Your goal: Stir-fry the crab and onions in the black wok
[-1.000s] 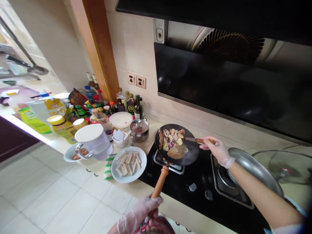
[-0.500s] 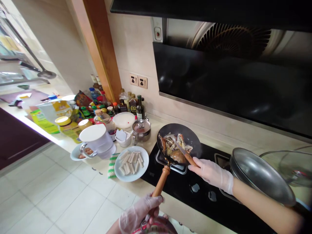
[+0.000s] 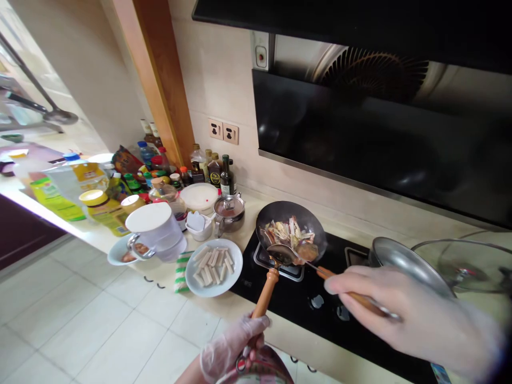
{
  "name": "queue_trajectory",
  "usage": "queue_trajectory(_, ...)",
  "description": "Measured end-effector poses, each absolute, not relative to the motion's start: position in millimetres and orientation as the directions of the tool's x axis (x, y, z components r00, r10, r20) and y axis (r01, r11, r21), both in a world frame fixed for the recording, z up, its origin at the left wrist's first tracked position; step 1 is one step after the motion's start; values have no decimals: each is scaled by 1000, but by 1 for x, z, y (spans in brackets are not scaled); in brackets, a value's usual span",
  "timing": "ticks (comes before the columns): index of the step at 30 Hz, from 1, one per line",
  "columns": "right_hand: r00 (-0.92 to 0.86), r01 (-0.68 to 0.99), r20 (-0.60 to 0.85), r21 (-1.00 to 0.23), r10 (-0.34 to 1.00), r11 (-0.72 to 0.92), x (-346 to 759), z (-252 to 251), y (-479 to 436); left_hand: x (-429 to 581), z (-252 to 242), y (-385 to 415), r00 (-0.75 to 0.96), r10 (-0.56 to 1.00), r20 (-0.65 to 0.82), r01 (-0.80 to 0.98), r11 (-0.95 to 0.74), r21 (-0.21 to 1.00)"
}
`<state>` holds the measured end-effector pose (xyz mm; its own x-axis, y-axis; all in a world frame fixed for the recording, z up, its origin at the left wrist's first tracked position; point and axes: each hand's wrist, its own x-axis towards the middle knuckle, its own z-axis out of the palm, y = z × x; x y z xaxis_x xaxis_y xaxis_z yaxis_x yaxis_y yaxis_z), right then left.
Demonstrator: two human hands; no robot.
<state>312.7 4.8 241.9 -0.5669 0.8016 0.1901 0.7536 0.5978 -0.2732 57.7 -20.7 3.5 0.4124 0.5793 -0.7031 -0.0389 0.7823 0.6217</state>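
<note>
My left hand (image 3: 236, 344), in a clear glove, is wrapped round the wooden handle (image 3: 266, 293) of a dark wok (image 3: 318, 224) on the hob. In my right hand (image 3: 396, 304), gloved too and blurred, is the wooden handle of a spatula (image 3: 330, 273). The spatula's dark rounded metal head lies at the near side inside the wok. Chopped pale and reddish food (image 3: 290, 230), which looks like crab pieces, lies in the wok, with a brown shell-like piece (image 3: 308, 250) at its right. My right hand hovers above the hob (image 3: 296, 298), in front of a steel pan.
Left of the hob sits a plate of pale sticks (image 3: 216, 266) on a green-striped cloth (image 3: 182, 274). A water pitcher (image 3: 160, 234), lidded pot (image 3: 229, 213) and several bottles (image 3: 226, 176) crowd the counter. A steel pan (image 3: 396, 258) and glass lid (image 3: 472, 261) are at right.
My right hand has come nearer and lower with the spatula, whose head has moved to the wok's near side. The food has been shifted about. My left hand keeps its hold.
</note>
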Motion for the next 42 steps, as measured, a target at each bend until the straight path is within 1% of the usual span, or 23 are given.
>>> queue_trajectory(3,-622,750,84,-220,778,623,280,205,16,58,1,-20,424,574,-701,-15,778,628)
queue_trajectory(5,-602,764,87,-226,794,604,276,184,32,58,3,-20,413,573,-708,-3,778,629)
queue_trajectory(6,-573,771,114,-261,812,581,279,179,40,58,5,-20,404,573,-713,0,779,627)
queue_trajectory(8,-465,775,178,-391,867,496,296,181,53,58,10,-19,390,574,-720,-2,782,623)
queue_trajectory(10,-307,765,198,-531,931,365,319,198,61,57,13,-20,388,569,-725,-2,787,617)
queue_trajectory(12,-158,763,206,-596,966,252,338,219,66,57,14,-20,384,568,-728,-6,790,614)
queue_trajectory(14,-62,799,240,-570,969,192,348,236,74,57,14,-21,379,579,-722,-17,785,620)
queue_trajectory(16,-8,864,260,-484,966,138,348,245,88,58,15,-22,373,594,-713,-36,777,628)
queue_trajectory(18,23,910,234,-407,972,77,347,246,108,60,17,-23,356,597,-719,-42,779,625)
queue_trajectory(19,41,915,215,-400,976,49,348,245,118,60,17,-23,346,595,-726,-48,784,619)
queue_trajectory(20,69,899,194,-437,979,24,352,243,129,61,17,-22,339,590,-733,-53,790,611)
queue_trajectory(22,128,820,136,-572,982,-28,368,235,149,62,17,-22,341,584,-736,-71,797,599)
queue_trajectory(23,164,751,87,-657,983,-67,379,227,157,62,16,-21,348,586,-732,-78,796,600)
queue_trajectory(24,203,665,31,-738,979,-114,391,217,164,62,15,-21,352,588,-728,-73,793,605)
queue_trajectory(25,227,592,-17,-791,974,-152,403,203,169,62,13,-20,354,590,-726,-58,788,613)
queue_trajectory(26,267,431,-109,-875,958,-220,413,186,172,62,12,-20,353,591,-726,-40,784,619)
queue_trajectory(27,282,351,-133,-907,950,-232,421,167,173,62,11,-19,352,588,-728,-23,783,622)
queue_trajectory(29,265,200,-108,-966,958,-164,429,126,168,63,11,-19,356,586,-728,-7,780,625)
queue_trajectory(32,285,75,-53,-994,957,-77,426,80,153,63,11,-19,365,593,-718,-36,780,625)
queue_trajectory(34,317,20,-26,-999,948,-34,424,72,145,63,10,-20,361,593,-720,-45,782,621)
queue_trajectory(36,343,-17,-14,-1000,939,-9,425,80,141,62,7,-20,353,587,-728,-39,787,616)
queue_trajectory(38,370,-47,-17,-999,929,0,428,99,138,62,3,-21,351,591,-726,-36,784,620)
queue_trajectory(42,403,-50,-51,-998,914,-34,427,139,132,62,0,-21,362,591,-720,-46,783,620)
